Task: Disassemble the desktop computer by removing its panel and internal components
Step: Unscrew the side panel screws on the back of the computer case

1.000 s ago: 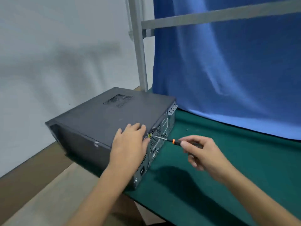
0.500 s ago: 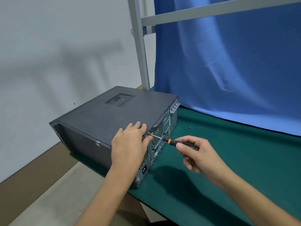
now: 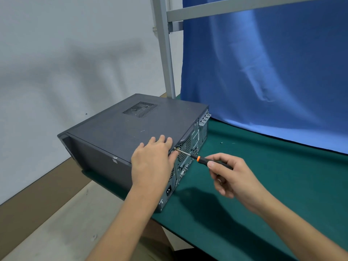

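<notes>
Evidently unscrewing the panel (image 3: 135,127): the computer (image 3: 98,157) lies on the bench (image 3: 282,178), left hand (image 3: 150,162) spread flat on top, right hand (image 3: 231,176) pinching a screwdriver (image 3: 190,156) whose tip seems seated in a rear screw (image 3: 176,148), which next calls for steady turning.

Green table mat (image 3: 273,185), blue cloth backdrop (image 3: 263,68), grey metal frame (image 3: 166,53), pale wall (image 3: 66,44)

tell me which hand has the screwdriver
The right hand grips the black-and-orange screwdriver, tip at the rear edge of the computer case. The left hand holds no tool; it rests flat on the top panel.
</notes>
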